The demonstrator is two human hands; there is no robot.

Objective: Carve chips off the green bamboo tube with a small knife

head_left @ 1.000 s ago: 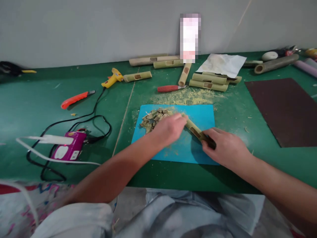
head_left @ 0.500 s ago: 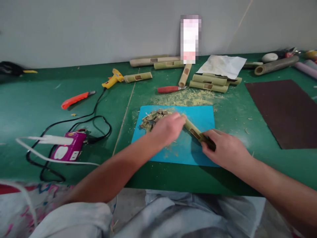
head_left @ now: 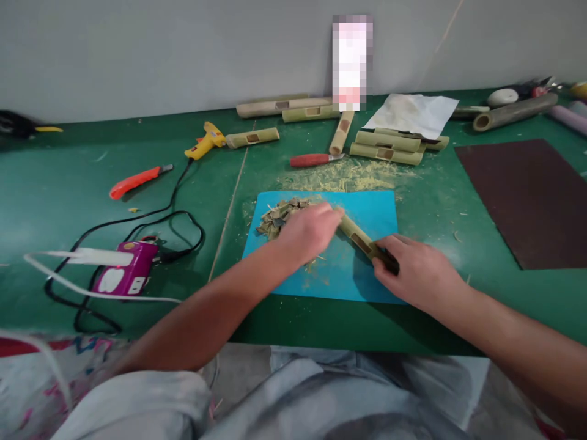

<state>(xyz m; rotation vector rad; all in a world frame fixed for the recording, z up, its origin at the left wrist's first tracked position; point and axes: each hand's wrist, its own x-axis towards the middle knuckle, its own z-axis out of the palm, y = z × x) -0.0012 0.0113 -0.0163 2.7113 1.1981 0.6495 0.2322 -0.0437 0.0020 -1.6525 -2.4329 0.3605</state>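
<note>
A short bamboo tube with a rectangular slot cut in it lies slantwise on a blue cutting mat. My right hand is closed round the tube's near end. My left hand rests curled at the tube's far end, its fingertips touching it. Just left of that hand sits a pile of bamboo chips on the mat. Fine shavings lie under my left hand.
On the green table lie several slotted bamboo tubes, a red-handled knife, an orange cutter, a yellow glue gun with black cord, a purple power strip, white paper, a dark mat and sawdust.
My left hand has slid slightly toward me along the mat beside the tube. The tube and right hand stay put; the view shifted a little.
</note>
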